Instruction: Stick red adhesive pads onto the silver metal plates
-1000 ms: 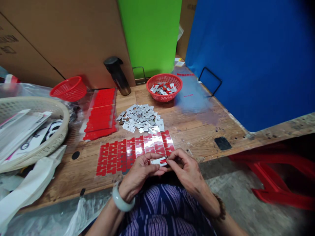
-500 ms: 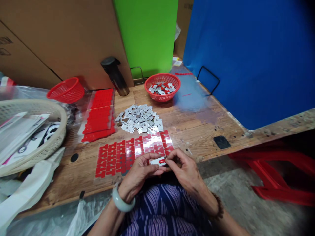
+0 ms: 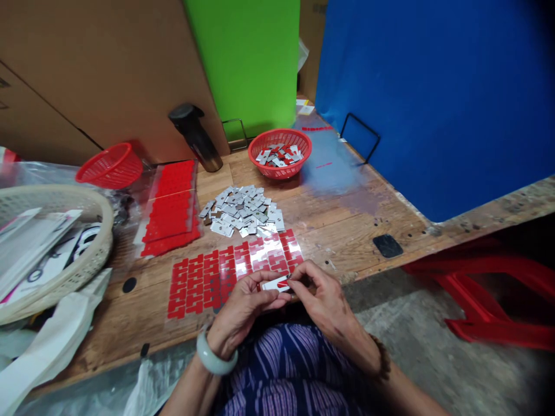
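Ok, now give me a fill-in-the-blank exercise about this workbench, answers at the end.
1. The left hand holds a small white piece with a ____ mark on it.
2. The pale bangle circles the ____ wrist.
3. Seen by the wearer, the red basket holding small pieces stands to the ____ of the dark bottle.

Missing words: red; left; right.

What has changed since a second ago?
Only the view shifted, sliding the table left in the picture; nothing visibly grasped or released. The left hand still holds the white piece; the right hand stays at its red-marked end. Metal pile looks unchanged.
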{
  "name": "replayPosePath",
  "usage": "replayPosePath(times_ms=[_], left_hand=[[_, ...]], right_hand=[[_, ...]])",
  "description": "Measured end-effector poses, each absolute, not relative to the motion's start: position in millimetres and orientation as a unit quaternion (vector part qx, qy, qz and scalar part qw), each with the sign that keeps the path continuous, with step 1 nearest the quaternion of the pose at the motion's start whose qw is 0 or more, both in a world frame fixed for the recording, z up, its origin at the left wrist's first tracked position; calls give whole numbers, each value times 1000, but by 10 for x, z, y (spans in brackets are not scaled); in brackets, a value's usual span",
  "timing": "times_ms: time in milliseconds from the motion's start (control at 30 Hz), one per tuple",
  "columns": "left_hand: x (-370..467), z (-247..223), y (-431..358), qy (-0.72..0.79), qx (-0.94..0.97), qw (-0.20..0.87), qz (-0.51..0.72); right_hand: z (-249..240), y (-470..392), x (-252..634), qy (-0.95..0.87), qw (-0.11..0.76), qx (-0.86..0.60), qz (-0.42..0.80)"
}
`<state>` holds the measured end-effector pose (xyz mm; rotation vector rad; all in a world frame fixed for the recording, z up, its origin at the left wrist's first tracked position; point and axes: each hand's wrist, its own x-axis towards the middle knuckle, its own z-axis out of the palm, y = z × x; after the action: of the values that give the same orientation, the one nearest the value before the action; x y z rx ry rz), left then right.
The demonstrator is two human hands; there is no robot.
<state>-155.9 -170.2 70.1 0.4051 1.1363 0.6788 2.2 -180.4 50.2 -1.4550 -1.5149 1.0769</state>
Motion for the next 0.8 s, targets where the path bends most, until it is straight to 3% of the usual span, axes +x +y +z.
replayPosePath(times_ms=[800], left_hand=[[-1556, 763, -1685, 530, 178, 769, 310]], right_hand=[[503, -1801, 12, -597, 382, -563, 425]])
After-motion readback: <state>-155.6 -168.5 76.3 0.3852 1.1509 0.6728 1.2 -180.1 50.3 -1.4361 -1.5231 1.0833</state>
